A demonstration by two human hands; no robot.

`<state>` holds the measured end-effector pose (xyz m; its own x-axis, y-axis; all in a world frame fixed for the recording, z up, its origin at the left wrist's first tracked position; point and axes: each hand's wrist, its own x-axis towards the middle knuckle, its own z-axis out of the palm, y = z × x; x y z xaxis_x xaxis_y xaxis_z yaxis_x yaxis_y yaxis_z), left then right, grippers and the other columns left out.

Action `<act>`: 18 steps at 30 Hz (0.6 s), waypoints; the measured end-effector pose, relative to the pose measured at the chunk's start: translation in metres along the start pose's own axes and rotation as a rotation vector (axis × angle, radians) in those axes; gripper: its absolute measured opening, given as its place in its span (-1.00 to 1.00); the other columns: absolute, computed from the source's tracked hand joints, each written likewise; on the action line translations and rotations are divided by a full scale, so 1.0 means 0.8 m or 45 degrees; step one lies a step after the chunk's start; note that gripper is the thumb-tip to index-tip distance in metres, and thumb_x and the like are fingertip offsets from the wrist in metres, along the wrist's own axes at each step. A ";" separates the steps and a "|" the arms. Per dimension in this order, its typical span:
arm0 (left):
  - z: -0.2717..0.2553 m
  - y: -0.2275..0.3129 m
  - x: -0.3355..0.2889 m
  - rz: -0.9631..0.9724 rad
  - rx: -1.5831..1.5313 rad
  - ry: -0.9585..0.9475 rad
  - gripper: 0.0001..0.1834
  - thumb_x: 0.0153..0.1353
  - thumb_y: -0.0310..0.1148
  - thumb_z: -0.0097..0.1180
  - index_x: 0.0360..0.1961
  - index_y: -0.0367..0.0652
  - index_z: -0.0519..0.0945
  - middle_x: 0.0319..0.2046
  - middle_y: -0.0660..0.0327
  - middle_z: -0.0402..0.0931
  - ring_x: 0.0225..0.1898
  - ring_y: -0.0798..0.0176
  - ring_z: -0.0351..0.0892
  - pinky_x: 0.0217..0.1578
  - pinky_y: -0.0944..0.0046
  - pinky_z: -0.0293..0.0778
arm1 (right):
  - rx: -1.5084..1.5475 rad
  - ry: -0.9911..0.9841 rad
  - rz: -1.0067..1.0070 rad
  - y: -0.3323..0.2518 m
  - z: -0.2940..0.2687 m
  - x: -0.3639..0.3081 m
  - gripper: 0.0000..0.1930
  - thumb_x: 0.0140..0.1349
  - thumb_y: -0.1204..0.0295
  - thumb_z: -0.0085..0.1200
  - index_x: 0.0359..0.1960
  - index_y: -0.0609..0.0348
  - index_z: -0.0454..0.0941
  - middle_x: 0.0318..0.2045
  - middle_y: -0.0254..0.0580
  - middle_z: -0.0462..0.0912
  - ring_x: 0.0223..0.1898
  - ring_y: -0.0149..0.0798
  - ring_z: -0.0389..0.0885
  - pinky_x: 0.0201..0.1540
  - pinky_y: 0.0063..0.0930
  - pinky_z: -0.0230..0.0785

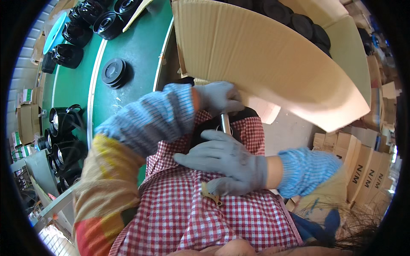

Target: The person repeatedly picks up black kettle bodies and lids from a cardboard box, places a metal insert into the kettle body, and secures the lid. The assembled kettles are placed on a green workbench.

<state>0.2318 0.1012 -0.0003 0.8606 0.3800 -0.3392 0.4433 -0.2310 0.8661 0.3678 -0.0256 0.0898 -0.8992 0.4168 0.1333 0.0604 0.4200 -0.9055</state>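
My left hand (218,97) wears a grey glove, its fingers closed around the upper end of a silver metal rod (225,123). Below the fist, the rod meets a round black part (242,114) on my lap, partly hidden by both hands. My right hand (228,161), also gloved in grey, spreads its fingers flat just beside the black part. Next to its thumb is a small brass-coloured metal piece (212,196) against my red checked apron (179,213). Whether the thumb touches that piece I cannot tell.
A large cardboard box (256,51) holding black round parts stands ahead. On the green table (141,47) at left are stacked black discs (114,72) and several glossy black housings (68,55). Black parts with silver insides (64,121) are nearer. Flat cartons (358,166) lean at right.
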 end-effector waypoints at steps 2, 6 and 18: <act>0.005 -0.004 0.003 0.095 -0.152 0.085 -0.64 0.30 -0.11 0.10 -0.23 -0.19 0.73 -0.30 0.02 0.70 -0.21 -0.03 0.69 -0.12 0.04 0.55 | 0.221 0.138 -0.006 -0.001 0.004 0.011 -0.10 0.42 -0.27 -0.22 0.44 0.36 0.27 0.26 0.16 0.48 0.14 0.06 0.57 0.33 -0.11 0.24; 0.036 -0.038 -0.044 0.587 -0.042 0.848 -0.54 0.26 -0.28 0.23 0.16 -0.20 0.57 0.03 -0.04 0.61 0.05 -0.14 0.62 0.12 0.07 0.51 | 0.740 0.586 0.046 0.045 0.024 -0.024 -0.02 0.43 -0.26 -0.19 0.58 0.29 -0.13 0.42 0.16 0.26 0.40 -0.09 0.34 0.37 -0.24 0.22; 0.132 0.076 -0.088 1.026 0.575 0.894 -0.68 0.20 -0.08 0.21 -0.07 0.06 0.60 -0.17 0.25 0.51 -0.07 0.12 0.50 0.00 0.04 0.40 | 1.222 0.521 0.262 0.052 -0.035 -0.007 0.19 0.17 -0.62 -0.41 0.62 0.02 -0.20 0.57 0.13 -0.03 0.55 0.17 0.03 0.54 -0.02 -0.05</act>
<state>0.2245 -0.0343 0.0375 0.6683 0.3582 0.6520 0.0015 -0.8771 0.4803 0.3872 0.0121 0.0628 -0.6857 0.7216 -0.0951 -0.3328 -0.4270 -0.8408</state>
